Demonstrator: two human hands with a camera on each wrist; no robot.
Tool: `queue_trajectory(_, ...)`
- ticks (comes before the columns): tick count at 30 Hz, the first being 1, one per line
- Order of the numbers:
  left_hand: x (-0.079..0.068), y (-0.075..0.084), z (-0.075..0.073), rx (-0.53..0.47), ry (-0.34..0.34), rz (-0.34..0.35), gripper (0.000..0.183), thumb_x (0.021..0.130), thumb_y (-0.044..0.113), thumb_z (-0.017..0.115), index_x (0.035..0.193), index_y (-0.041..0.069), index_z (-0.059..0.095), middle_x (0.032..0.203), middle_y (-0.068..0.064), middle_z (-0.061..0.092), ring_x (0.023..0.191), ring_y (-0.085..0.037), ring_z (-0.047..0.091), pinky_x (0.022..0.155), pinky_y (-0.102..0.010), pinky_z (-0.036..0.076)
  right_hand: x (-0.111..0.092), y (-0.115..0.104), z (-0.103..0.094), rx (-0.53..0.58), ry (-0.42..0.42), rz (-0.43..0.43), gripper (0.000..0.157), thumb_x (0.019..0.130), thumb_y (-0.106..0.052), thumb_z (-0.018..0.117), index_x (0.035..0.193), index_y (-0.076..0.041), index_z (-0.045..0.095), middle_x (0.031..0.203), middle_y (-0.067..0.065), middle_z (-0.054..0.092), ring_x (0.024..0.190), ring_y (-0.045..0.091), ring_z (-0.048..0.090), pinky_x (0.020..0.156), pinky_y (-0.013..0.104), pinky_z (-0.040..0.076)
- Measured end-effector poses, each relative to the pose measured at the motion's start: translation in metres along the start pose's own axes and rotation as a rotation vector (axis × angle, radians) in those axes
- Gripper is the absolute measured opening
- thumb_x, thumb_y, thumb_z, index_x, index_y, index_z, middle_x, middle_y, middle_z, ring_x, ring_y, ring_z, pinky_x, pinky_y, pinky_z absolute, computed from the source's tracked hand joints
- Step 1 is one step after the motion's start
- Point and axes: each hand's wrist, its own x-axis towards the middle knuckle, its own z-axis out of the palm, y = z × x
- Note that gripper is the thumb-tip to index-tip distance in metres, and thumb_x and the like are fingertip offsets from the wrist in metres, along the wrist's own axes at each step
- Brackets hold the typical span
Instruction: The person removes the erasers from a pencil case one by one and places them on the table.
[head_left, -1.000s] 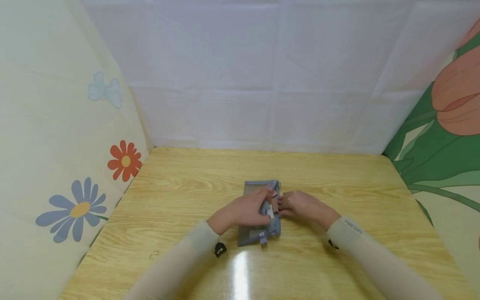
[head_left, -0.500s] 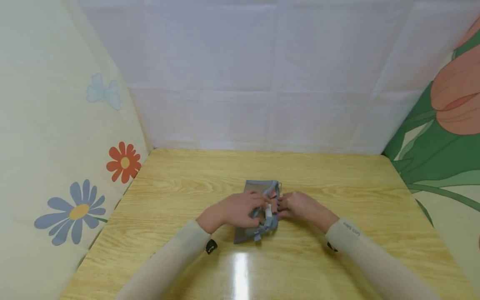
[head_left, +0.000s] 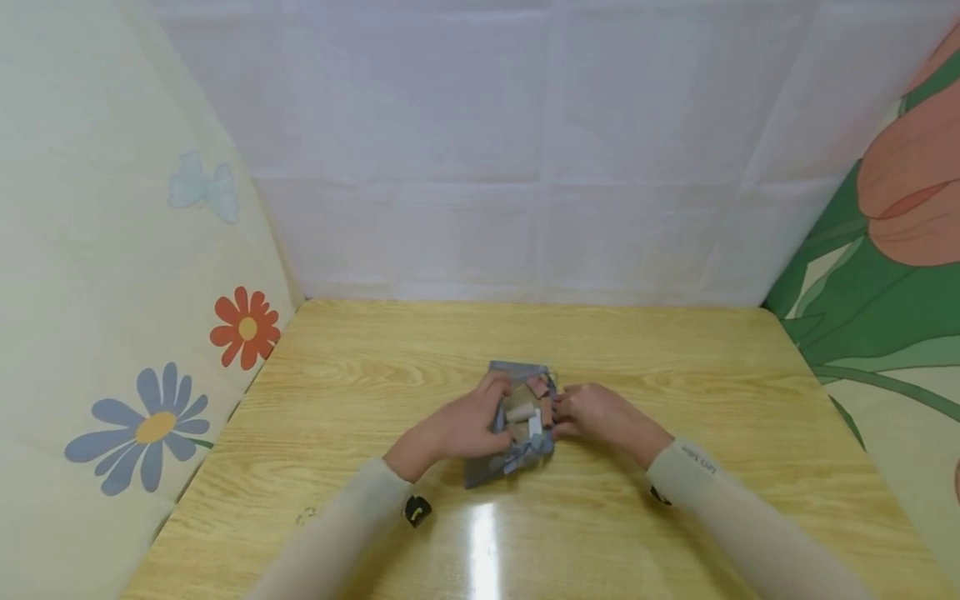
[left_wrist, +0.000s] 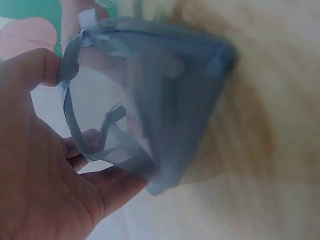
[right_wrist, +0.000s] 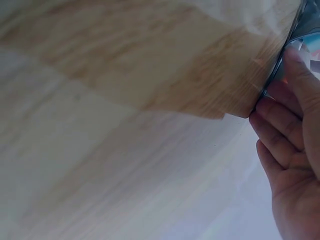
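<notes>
A grey-blue mesh pouch [head_left: 483, 472] lies on the table in front of me with its mouth spread wide. My left hand [head_left: 459, 427] holds the near-left rim; in the left wrist view the thumb and fingers of that hand [left_wrist: 42, 155] stretch the fabric-bound opening of the pouch [left_wrist: 175, 95]. Opposite it, my right hand [head_left: 606, 415] pinches the right rim, as the right wrist view shows with thumb over curled fingers [right_wrist: 280, 122]. Inside the mouth show a pink piece [head_left: 537, 386], a brownish block [head_left: 546, 412], a white piece [head_left: 535, 424] and a beige rounded piece [head_left: 519, 412].
The wood-grain table [head_left: 375, 358] extends around the pouch on all sides. A white sheet [head_left: 465, 150] rises behind it, with flower-printed cloths [head_left: 112, 275] at the left and right. Glare [head_left: 483, 550] shows near the front.
My left hand has drawn leftward, pulling the pouch's rim with it, so the mouth has widened and more pieces show inside. The right hand has stayed nearly in place at the right rim.
</notes>
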Motion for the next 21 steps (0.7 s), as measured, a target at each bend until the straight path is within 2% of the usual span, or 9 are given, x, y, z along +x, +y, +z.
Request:
queue_trajectory(3,-0.003,0.000,0.006,-0.065,0.008,0.003,0.073,0.085,0.032,0.064,0.145,0.000,0.037,0.146,-0.010,0.034,0.098,-0.016,0.057,0.080,-0.025,0.054,0.000,-0.001,-0.001,0.006,0.010,-0.002,0.024,0.085,-0.035,0.079,0.090,-0.012,0.078,0.092,0.000,0.077,0.078,0.010,0.069,0.074,0.028,0.059)
queue_trajectory(6,-0.003,0.000,0.012,-0.109,-0.003,0.003,0.078,0.085,0.031,0.064,0.148,-0.002,0.033,0.147,-0.011,0.032,0.105,-0.018,0.057,0.088,-0.027,0.053,0.000,-0.003,-0.002,0.018,0.009,-0.002,0.024,0.085,-0.034,0.080,0.093,-0.011,0.078,0.092,-0.001,0.076,0.080,0.010,0.071,0.085,0.036,0.059)
queue_trajectory(10,-0.003,-0.001,0.018,-0.143,-0.011,0.001,0.080,0.085,0.029,0.063,0.151,-0.003,0.030,0.152,-0.012,0.028,0.115,-0.020,0.053,0.098,-0.031,0.050,-0.001,-0.003,-0.001,0.027,-0.011,0.004,0.026,0.085,-0.032,0.080,0.097,-0.010,0.079,0.093,0.000,0.077,0.085,0.011,0.073,0.099,0.045,0.053)
queue_trajectory(15,-0.005,-0.005,0.020,-0.202,0.010,-0.019,0.077,0.085,0.029,0.062,0.150,0.001,0.032,0.155,-0.010,0.026,0.120,-0.022,0.052,0.101,-0.035,0.049,-0.002,-0.002,-0.001,0.029,-0.026,0.026,0.026,0.086,-0.032,0.079,0.099,-0.010,0.080,0.095,0.001,0.078,0.094,0.016,0.074,0.102,0.046,0.051)
queue_trajectory(21,-0.009,-0.008,0.018,-0.235,0.031,0.010,0.071,0.085,0.026,0.062,0.144,-0.003,0.036,0.153,-0.014,0.026,0.129,-0.028,0.046,0.108,-0.041,0.045,-0.002,-0.001,-0.002,0.012,-0.023,0.007,0.023,0.088,-0.029,0.078,0.099,-0.009,0.080,0.097,0.003,0.078,0.100,0.021,0.073,0.103,0.046,0.051)
